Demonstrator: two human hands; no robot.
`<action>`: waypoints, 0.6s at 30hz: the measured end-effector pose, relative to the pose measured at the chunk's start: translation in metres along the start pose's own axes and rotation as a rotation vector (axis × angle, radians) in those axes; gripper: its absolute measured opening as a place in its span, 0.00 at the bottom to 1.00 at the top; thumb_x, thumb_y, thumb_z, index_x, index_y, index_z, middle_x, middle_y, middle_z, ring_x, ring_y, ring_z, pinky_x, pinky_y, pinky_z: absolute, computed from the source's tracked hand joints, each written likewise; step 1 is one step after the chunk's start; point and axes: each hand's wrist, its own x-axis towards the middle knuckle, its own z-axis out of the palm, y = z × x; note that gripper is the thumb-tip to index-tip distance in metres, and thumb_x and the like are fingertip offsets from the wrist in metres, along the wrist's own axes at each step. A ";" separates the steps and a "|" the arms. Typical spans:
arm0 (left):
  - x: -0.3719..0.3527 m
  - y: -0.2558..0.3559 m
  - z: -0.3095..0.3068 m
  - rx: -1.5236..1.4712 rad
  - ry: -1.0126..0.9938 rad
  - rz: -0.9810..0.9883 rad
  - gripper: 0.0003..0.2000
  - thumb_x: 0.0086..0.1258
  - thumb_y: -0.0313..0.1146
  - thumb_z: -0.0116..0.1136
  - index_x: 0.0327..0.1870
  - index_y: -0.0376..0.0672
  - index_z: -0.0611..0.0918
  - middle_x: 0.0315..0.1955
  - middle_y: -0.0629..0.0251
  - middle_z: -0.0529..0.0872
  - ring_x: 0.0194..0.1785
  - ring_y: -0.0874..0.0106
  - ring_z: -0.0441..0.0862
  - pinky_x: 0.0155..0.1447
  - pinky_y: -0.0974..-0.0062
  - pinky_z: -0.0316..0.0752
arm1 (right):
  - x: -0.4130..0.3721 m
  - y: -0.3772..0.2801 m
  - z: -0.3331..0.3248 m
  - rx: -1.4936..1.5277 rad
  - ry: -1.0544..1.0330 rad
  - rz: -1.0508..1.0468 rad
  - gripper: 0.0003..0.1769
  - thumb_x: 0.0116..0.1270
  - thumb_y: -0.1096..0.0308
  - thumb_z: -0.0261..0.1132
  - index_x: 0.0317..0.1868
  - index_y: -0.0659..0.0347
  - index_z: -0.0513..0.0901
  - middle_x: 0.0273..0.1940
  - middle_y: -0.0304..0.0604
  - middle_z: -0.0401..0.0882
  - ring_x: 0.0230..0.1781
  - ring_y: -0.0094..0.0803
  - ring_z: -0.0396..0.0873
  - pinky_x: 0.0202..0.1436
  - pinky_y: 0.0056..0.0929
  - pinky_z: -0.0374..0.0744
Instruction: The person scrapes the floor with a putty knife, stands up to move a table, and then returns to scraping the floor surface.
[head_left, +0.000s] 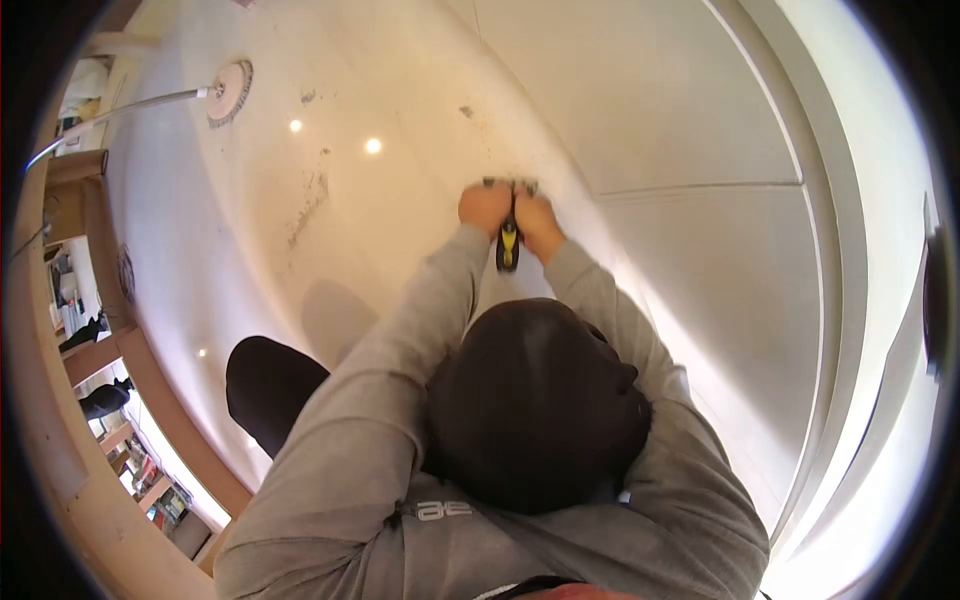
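A floor scraper with a black and yellow handle (508, 250) lies low against the pale floor. Its wide blade, partly hidden by my fingers, meets the floor at the far end. My left hand (485, 207) is closed around the blade end from the left. From the right, my right hand (541, 226) grips the same tool, with its fingers wrapped close to the handle. The back end of the handle points toward my knee (540, 400). Crumbs of dirt show around the blade.
Dark scuffs and debris (312, 210) mark the glossy floor ahead on the left. A round brush head (231, 94) on a long pole rests at the upper left. Wooden shelving (100, 358) with assorted items lines the left side. A large pale panel (690, 120) with seams borders the right.
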 end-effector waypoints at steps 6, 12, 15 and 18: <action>-0.040 0.002 -0.003 -0.122 0.128 -0.089 0.23 0.61 0.47 0.53 0.35 0.32 0.86 0.39 0.40 0.86 0.49 0.48 0.84 0.57 0.60 0.76 | 0.010 0.046 -0.005 -0.109 0.124 -0.170 0.22 0.77 0.55 0.53 0.39 0.69 0.79 0.35 0.50 0.82 0.27 0.39 0.81 0.27 0.44 0.79; 0.008 -0.015 0.022 0.075 -0.054 0.174 0.19 0.66 0.44 0.47 0.31 0.37 0.86 0.36 0.39 0.86 0.43 0.47 0.84 0.51 0.55 0.76 | -0.025 -0.016 -0.020 0.117 -0.084 0.025 0.21 0.76 0.54 0.55 0.38 0.66 0.78 0.27 0.43 0.79 0.20 0.33 0.77 0.18 0.37 0.72; -0.051 0.000 0.014 -0.325 -0.037 -0.186 0.24 0.67 0.48 0.53 0.30 0.30 0.84 0.29 0.43 0.86 0.33 0.52 0.86 0.41 0.57 0.77 | -0.028 0.034 -0.041 0.197 -0.275 0.021 0.13 0.76 0.58 0.55 0.46 0.60 0.75 0.31 0.42 0.79 0.23 0.33 0.79 0.21 0.35 0.76; -0.102 -0.016 0.026 -0.590 -0.159 -0.295 0.22 0.70 0.47 0.57 0.30 0.32 0.82 0.21 0.54 0.83 0.27 0.62 0.84 0.30 0.63 0.77 | -0.107 0.021 -0.070 0.152 -0.384 0.223 0.15 0.76 0.60 0.55 0.55 0.60 0.68 0.32 0.44 0.79 0.25 0.36 0.79 0.25 0.33 0.79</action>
